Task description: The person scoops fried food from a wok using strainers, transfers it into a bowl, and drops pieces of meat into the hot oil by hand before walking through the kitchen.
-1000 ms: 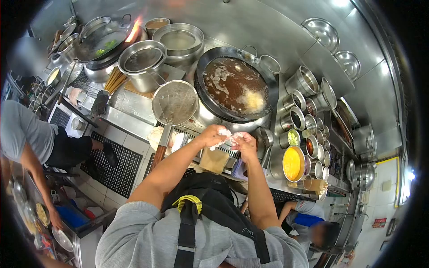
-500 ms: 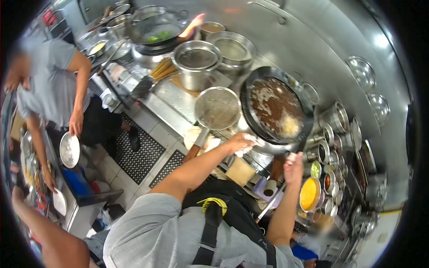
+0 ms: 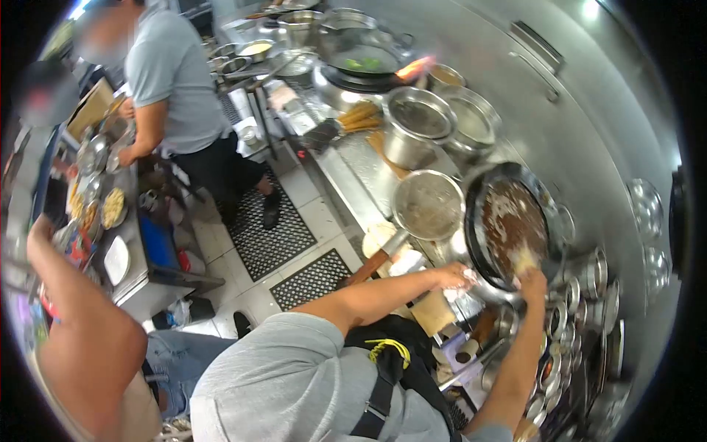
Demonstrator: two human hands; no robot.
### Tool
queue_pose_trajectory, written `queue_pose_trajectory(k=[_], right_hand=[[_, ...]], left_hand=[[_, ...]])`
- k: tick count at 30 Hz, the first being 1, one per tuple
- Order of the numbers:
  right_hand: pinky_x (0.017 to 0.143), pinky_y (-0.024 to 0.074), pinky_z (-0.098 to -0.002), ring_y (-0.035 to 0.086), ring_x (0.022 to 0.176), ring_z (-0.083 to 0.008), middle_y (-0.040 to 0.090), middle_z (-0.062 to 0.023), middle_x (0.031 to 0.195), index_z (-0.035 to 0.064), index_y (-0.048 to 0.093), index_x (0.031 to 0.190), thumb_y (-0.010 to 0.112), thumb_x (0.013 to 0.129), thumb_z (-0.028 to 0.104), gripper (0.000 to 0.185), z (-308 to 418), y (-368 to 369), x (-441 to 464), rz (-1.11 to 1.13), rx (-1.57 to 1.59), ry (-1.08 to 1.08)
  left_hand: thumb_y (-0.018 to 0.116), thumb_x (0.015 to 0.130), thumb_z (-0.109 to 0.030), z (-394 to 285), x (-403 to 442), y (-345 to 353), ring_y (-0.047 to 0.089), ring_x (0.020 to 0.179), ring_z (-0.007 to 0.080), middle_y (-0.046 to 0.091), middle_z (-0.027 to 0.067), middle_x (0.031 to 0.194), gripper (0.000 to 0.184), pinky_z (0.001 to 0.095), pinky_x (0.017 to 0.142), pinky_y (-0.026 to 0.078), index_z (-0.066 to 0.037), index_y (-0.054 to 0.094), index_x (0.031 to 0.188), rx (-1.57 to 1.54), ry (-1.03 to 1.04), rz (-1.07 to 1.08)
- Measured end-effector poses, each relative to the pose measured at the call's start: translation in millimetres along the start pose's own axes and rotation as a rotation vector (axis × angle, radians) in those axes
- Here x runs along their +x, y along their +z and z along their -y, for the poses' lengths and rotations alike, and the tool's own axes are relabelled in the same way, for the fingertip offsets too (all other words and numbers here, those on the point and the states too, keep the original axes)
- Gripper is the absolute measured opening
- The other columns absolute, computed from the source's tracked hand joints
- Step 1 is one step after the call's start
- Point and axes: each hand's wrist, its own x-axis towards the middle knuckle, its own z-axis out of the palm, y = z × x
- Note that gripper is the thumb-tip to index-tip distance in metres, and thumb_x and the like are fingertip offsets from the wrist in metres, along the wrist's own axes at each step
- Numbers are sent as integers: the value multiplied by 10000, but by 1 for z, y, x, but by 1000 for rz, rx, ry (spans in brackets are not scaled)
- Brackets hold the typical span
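Left hand (image 3: 448, 277), curled to contain crumbly white food (image 3: 469, 275), beside the wok (image 3: 473, 230); right hand (image 3: 532, 284), low at the rim, which would limit splashing, its grip too blurred to tell

The strainer (image 3: 428, 205) stands between my left hand (image 3: 451, 277) and the steel pot (image 3: 403, 150); open air lies above the wok (image 3: 477, 234).

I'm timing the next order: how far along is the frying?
Done: pale food is already in the brown liquid in the wok. In hand: the left hand holds a white clump; the right hand is at the wok's near edge, its grip unclear. Left, probably: adding the clump, then lifting food out, perhaps with the strainer.
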Motion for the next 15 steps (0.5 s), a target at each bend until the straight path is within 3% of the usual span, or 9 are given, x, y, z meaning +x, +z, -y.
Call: queue_pose_trajectory(k=[1, 3, 4, 5, 6, 7, 9, 12, 15], right_hand=[[761, 470, -443, 595, 847, -427, 643, -221, 907, -14, 645, 899, 595, 836, 217, 244, -2, -10, -5, 3, 12, 55], [712, 465, -427, 608, 794, -384, 642, -206, 845, -8, 637, 915, 552, 861, 164, 199, 30, -48, -19, -215, 171, 68], [668, 463, -399, 606, 705, -317, 634, -164, 766, -17, 627, 912, 547, 890, 171, 205, 38, -60, -30, -243, 312, 50], [550, 441, -314, 564, 586, -177, 612, -83, 698, 2, 622, 889, 545, 916, 183, 199, 37, -61, -44, -200, 415, 134], [449, 379, -225, 508, 535, -67, 592, -15, 690, 41, 616, 858, 548, 931, 195, 184, 44, -59, -59, -46, 851, 322], [401, 354, -182, 502, 507, -49, 600, -6, 684, 68, 617, 850, 561, 926, 199, 161, 64, -55, -77, 13, 1061, 393], [430, 438, -199, 544, 515, -77, 619, -24, 712, 56, 638, 899, 607, 914, 284, 231, 102, -46, -94, 281, 1066, 612], [660, 520, -306, 617, 818, -209, 595, -130, 1118, 33, 456, 1318, 529, 927, 468, 589, 127, 4, -111, 233, 1354, 723], [715, 528, -286, 613, 842, -157, 623, -67, 1027, 47, 510, 1285, 622, 902, 348, 500, 149, 10, -109, 183, 1513, 652]], left_hand=[[661, 765, -55, 6, 2, -5, 607, 733, 141, 637, 49, 912, 313, 294, 602, 513, -34, 619, 1074, 52, -7, -68], [693, 744, -91, 15, 8, -11, 608, 726, 141, 636, 45, 889, 331, 308, 590, 511, -40, 620, 1063, 158, 6, -162], [706, 735, -108, 16, 6, -14, 609, 726, 141, 634, 43, 867, 343, 313, 588, 510, -40, 618, 1059, 215, 26, -186], [728, 717, -164, 8, -2, -12, 630, 780, 174, 655, 68, 848, 339, 332, 654, 513, -57, 641, 1026, 302, 5, -253], [732, 710, -181, 5, -5, -11, 636, 799, 196, 661, 83, 855, 337, 344, 678, 511, -61, 649, 1013, 413, 47, -275], [737, 703, -198, 4, -4, -9, 643, 817, 218, 668, 99, 861, 335, 355, 701, 509, -66, 656, 1000, 527, 88, -290], [725, 682, -258, 8, 4, -6, 649, 867, 319, 676, 158, 924, 336, 407, 754, 500, -88, 680, 967, 733, 251, -235], [687, 684, -245, -4, 3, 18, 637, 878, 361, 669, 176, 936, 313, 433, 754, 501, -81, 676, 951, 968, 293, -100], [671, 686, -223, -7, 11, 37, 632, 895, 369, 670, 164, 959, 261, 446, 764, 499, -86, 666, 907, 1238, 221, -4]])
